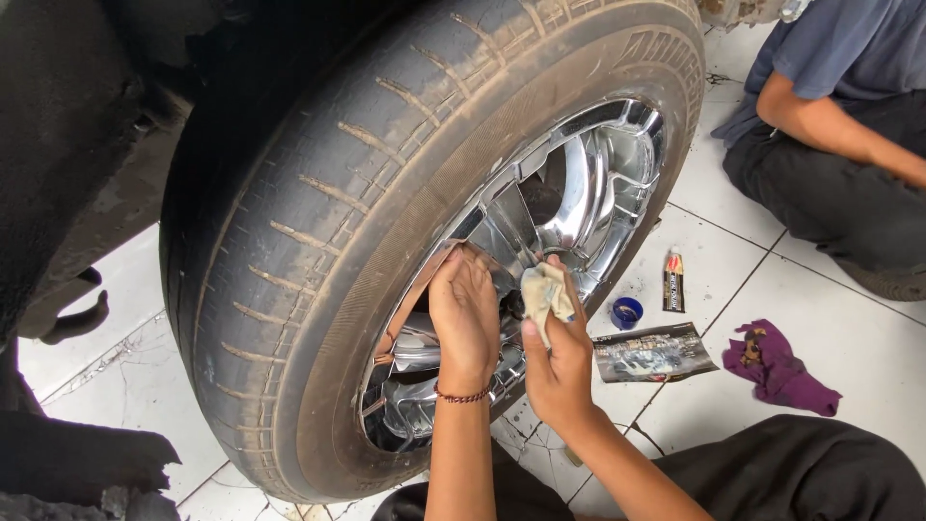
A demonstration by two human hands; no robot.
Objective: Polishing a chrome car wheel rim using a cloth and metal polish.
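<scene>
Two hands of mine are working low on the chrome wheel (579,193), and I am judging the polishing to be partway along. My left hand (466,314) is lying flat against the lower part of the rim with the fingers stretched out and close together, gripping nothing, only bracing on the metal; a beaded bracelet (461,395) is sitting on that wrist. My right hand (558,362) is curling shut around a crumpled pale cloth (546,289), the thumb and fingers pinching it and pressing it against a spoke near the hub. The upper spokes are already gleaming and throwing back light, while the lower stretch under my palms is looking duller and smeared, so I am guessing that part is still waiting for work, though the glare is making this hard to settle. The tyre (338,241) around it is looking dusty and brown all over. Just beyond my right hand, on the white tiled floor (830,318), a small blue cap (626,313) is lying beside a small tube (673,281), with a flat printed card (653,351) next to them and a purple rag (779,370) further toward the right edge of the floor. Farther off, another person's arm (830,125) is showing at the top right corner, the hand being cut off by the frame. My palm is hiding the hub, the dark bodywork (77,125) at the left is running out of view, and what the brownish strip (410,304) along the rim by my left hand is, I cannot tell.
</scene>
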